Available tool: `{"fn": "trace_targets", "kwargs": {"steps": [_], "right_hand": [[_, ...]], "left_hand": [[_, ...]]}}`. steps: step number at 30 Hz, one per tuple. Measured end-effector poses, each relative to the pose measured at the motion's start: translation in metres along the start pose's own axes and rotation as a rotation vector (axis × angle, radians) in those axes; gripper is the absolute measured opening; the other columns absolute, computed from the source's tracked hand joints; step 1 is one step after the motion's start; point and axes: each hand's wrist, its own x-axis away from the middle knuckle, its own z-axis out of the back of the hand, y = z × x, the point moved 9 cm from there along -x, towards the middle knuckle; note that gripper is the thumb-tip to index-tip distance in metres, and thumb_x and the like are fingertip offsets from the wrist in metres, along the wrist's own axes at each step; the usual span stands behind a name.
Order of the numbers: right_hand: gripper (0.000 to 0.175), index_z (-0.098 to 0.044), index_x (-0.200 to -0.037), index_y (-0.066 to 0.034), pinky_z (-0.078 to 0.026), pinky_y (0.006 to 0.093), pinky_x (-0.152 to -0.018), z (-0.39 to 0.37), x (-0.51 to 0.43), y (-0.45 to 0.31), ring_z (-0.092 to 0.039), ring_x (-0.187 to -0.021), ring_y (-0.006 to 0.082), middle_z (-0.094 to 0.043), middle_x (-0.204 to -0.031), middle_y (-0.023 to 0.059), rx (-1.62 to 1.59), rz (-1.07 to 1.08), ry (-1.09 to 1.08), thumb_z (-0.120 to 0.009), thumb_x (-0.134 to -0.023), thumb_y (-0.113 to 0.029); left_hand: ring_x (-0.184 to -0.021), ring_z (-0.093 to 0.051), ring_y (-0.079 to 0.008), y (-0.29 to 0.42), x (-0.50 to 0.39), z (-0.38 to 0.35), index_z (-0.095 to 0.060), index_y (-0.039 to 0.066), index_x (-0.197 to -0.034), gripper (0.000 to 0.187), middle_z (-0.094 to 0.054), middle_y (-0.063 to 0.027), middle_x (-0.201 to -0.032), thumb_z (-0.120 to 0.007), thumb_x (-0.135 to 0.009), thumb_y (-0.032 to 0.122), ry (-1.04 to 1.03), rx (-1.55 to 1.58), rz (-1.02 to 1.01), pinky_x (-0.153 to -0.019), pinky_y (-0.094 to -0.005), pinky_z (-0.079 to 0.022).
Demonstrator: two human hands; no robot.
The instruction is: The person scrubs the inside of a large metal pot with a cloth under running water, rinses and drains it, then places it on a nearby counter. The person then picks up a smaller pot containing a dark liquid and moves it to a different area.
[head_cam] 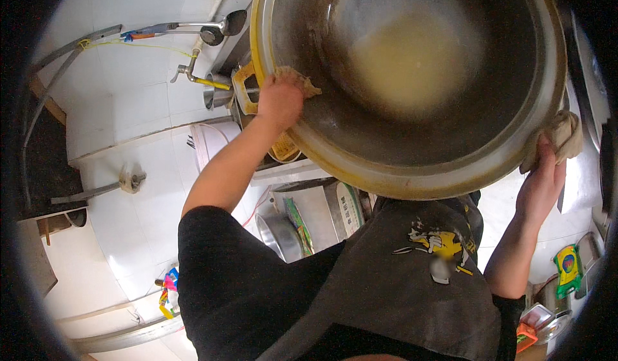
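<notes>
A very large round metal pan (410,143) with a wide rim and a pale patch on its blurred bottom fills the upper part of the head view. At its left rim my left hand (282,100) grips the edge with a crumpled cloth (310,87) under the fingers, just beside a yellow-stained handle (245,88). My right hand (543,177) is at the lower right rim, closed on a folded beige cloth (567,136) laid against the pan's edge.
A tap (186,71) with a yellow hose end is on the tiled wall at left, beside a steel container (217,90). Long-handled ladles (212,27) hang above it. A steel pot (277,233) stands below the pan's left side. Packages and lids lie at the lower right.
</notes>
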Motion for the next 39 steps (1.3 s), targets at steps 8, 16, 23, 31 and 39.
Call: {"fn": "trace_targets", "kwargs": {"steps": [8,16,23,31,39], "right_hand": [[0.034,-0.057,-0.119,0.0034,-0.041,0.0277,-0.090,-0.001,0.002,0.000,-0.055,-0.100,0.0153,-0.061,-0.112,0.0068,-0.039,-0.022,0.007,-0.059,-0.093,-0.018],[0.034,-0.056,-0.120,0.0033,-0.040,0.0281,-0.092,0.002,-0.001,0.002,-0.054,-0.102,0.0157,-0.061,-0.113,0.0076,-0.026,-0.028,-0.019,-0.059,-0.093,-0.017],[0.037,-0.053,-0.124,0.0021,-0.039,0.0283,-0.093,-0.002,0.002,0.005,-0.053,-0.103,0.0150,-0.059,-0.115,0.0079,-0.025,-0.087,-0.075,-0.059,-0.094,-0.019],[0.026,-0.058,-0.112,-0.0002,-0.039,0.0229,-0.066,-0.009,0.004,-0.011,-0.049,-0.078,0.0096,-0.059,-0.093,0.0015,0.073,-0.024,-0.021,-0.057,-0.092,-0.017],[0.036,-0.057,-0.119,0.0003,-0.039,0.0239,-0.083,-0.013,0.005,-0.012,-0.052,-0.094,0.0122,-0.060,-0.106,0.0035,0.138,0.004,-0.070,-0.058,-0.094,-0.025]], "left_hand": [[-0.096,-0.064,-0.0262,0.018,-0.019,0.015,-0.068,0.008,-0.103,0.027,-0.067,-0.0117,-0.105,-0.057,-0.080,0.014,0.334,0.102,-0.034,-0.086,-0.0445,-0.043],[-0.096,-0.065,-0.0276,-0.017,-0.077,0.043,-0.069,0.007,-0.101,0.025,-0.069,-0.0109,-0.097,-0.053,-0.083,0.010,0.379,0.063,0.078,-0.091,-0.0442,-0.044],[-0.095,-0.066,-0.0299,0.056,-0.030,-0.001,-0.070,0.011,-0.097,0.021,-0.069,-0.0137,-0.100,-0.055,-0.085,0.021,0.036,0.376,-0.108,-0.084,-0.0454,-0.048],[-0.146,-0.018,-0.0293,-0.032,-0.156,-0.021,-0.028,0.016,-0.150,0.059,-0.022,-0.0148,-0.157,-0.040,-0.098,0.040,0.292,0.208,0.164,-0.115,-0.0510,-0.019],[-0.144,-0.020,-0.0334,0.155,-0.190,0.081,-0.045,0.014,-0.142,0.055,-0.024,-0.0168,-0.155,-0.043,-0.098,0.047,0.423,0.896,-0.233,-0.116,-0.0478,-0.019]]}}
